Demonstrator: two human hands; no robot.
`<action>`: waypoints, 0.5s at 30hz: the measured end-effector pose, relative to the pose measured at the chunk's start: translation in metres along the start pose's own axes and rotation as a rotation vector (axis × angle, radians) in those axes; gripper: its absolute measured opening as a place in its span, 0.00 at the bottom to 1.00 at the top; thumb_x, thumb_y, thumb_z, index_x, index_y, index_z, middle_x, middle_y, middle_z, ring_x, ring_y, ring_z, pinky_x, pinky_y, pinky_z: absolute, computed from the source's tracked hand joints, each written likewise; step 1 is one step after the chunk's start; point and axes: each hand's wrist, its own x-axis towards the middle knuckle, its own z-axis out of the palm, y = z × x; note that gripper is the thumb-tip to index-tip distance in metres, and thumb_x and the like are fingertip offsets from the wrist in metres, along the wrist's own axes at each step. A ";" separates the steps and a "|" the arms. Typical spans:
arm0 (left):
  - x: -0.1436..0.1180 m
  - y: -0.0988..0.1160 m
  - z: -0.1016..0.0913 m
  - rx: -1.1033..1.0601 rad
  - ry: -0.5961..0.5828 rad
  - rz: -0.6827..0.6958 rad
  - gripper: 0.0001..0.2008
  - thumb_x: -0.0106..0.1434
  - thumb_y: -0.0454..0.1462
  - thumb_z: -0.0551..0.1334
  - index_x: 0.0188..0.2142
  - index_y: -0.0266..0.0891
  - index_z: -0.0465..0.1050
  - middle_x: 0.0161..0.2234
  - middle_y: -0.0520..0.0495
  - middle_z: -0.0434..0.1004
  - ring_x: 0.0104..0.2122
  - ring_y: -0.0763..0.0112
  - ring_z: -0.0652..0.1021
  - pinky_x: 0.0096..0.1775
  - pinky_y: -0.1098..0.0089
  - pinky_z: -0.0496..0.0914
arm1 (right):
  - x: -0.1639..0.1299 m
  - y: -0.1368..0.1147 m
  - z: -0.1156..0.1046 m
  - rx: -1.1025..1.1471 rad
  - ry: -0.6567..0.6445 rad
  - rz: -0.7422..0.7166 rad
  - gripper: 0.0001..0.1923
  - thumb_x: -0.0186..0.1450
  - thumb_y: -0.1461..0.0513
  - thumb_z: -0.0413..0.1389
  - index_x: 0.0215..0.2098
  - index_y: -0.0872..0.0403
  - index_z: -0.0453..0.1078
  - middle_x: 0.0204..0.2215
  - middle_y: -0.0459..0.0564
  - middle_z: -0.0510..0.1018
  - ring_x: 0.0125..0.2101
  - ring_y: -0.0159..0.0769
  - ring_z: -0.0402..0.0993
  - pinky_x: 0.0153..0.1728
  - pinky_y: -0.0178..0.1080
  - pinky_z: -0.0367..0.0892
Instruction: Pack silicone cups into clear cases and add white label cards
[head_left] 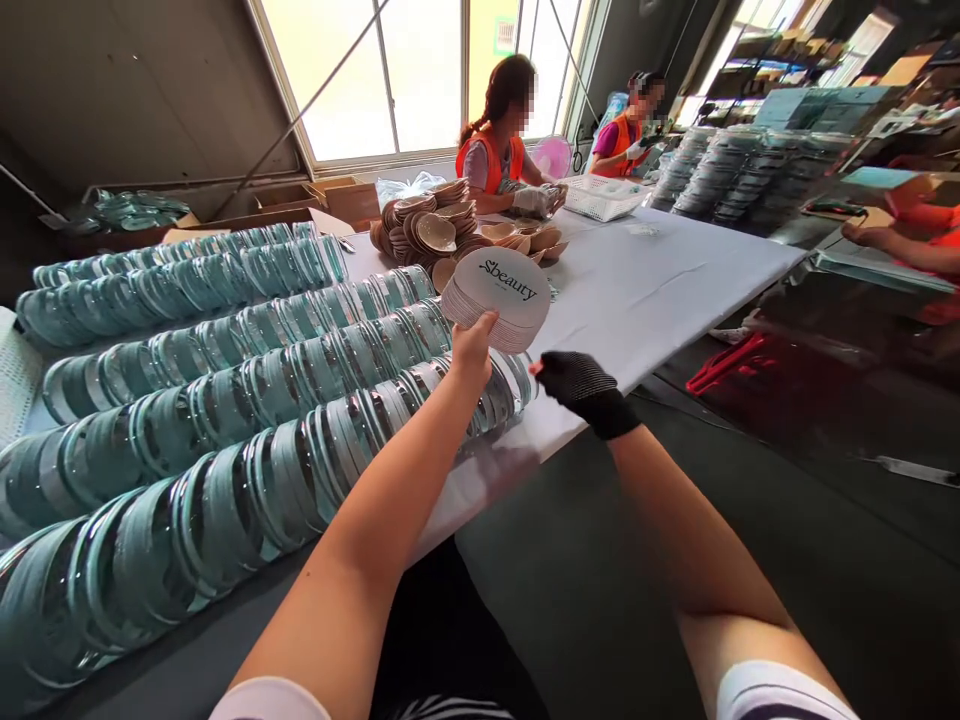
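Note:
My bare left hand (474,350) grips a thick stack of round white cards (499,290), thumb on top. Dark lettering reading "Sbeauty" is printed on the top card. The stack is tilted above the near end of a row of glass discs (517,375). To the right of that row end, by the table edge, is my right hand (577,385) in a black glove with bare fingertips. Its fingers point left and are mostly hidden behind the back of the hand, and nothing shows in them.
Several long rows of glass discs (285,380) stand on edge across the white-covered table (660,270). Brown bowl-shaped pieces (435,232) are heaped behind the cards. Two people in orange vests sit beyond, near a white basket (604,197). Another person's arm (892,245) reaches in at right.

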 end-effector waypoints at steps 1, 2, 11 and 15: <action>0.000 0.000 0.001 0.006 -0.002 0.013 0.15 0.56 0.23 0.63 0.42 0.34 0.77 0.43 0.43 0.82 0.47 0.63 0.80 0.57 0.59 0.69 | 0.005 -0.006 -0.008 -0.075 0.186 -0.079 0.20 0.67 0.51 0.49 0.42 0.57 0.72 0.27 0.51 0.78 0.26 0.33 0.75 0.28 0.34 0.70; -0.001 0.000 0.002 0.011 -0.004 0.030 0.15 0.56 0.23 0.63 0.42 0.35 0.78 0.42 0.44 0.83 0.46 0.64 0.80 0.57 0.59 0.69 | 0.012 -0.014 -0.015 -0.127 0.352 -0.149 0.21 0.69 0.51 0.46 0.48 0.57 0.71 0.36 0.54 0.80 0.33 0.35 0.77 0.34 0.35 0.72; -0.033 0.031 -0.006 0.150 -0.045 0.130 0.09 0.52 0.26 0.67 0.34 0.36 0.80 0.32 0.46 0.83 0.42 0.58 0.82 0.54 0.55 0.71 | 0.010 -0.069 -0.004 -0.501 0.614 -0.382 0.27 0.70 0.56 0.42 0.65 0.56 0.58 0.59 0.61 0.69 0.58 0.47 0.65 0.55 0.48 0.65; -0.043 0.050 -0.010 0.129 -0.061 0.065 0.10 0.53 0.25 0.66 0.35 0.34 0.79 0.33 0.46 0.83 0.43 0.58 0.81 0.56 0.55 0.70 | -0.014 -0.080 0.003 -0.485 0.760 -0.132 0.26 0.71 0.55 0.38 0.56 0.59 0.66 0.46 0.64 0.76 0.46 0.49 0.73 0.44 0.47 0.69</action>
